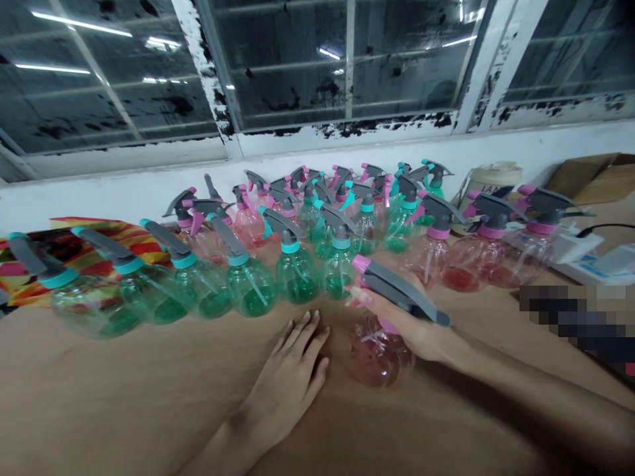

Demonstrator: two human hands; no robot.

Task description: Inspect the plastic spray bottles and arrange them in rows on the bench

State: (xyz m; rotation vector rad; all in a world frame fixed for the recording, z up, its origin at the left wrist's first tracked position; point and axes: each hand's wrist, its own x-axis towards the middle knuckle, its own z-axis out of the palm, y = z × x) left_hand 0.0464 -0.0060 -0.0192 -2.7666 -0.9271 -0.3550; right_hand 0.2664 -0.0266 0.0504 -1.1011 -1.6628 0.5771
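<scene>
My right hand [421,327] is closed around the neck of a pink spray bottle [378,357], whose grey trigger head with a pink nozzle points up and left. The bottle is clear pink plastic, close to the tabletop; I cannot tell whether it touches. My left hand [292,377] lies flat on the table, palm down, fingers stretched out and holding nothing. Just beyond its fingertips stands a row of green spray bottles [252,287] with teal collars and grey heads. To the right of that row are three pink spray bottles [464,264].
More pink and green spray bottles [312,218] crowd the back of the wooden table [124,396] near the wall. A colourful cloth [129,235] lies at the left. A whitish tub [493,175], a cardboard box [595,178] and a white device with a black cable [600,254] are at the right.
</scene>
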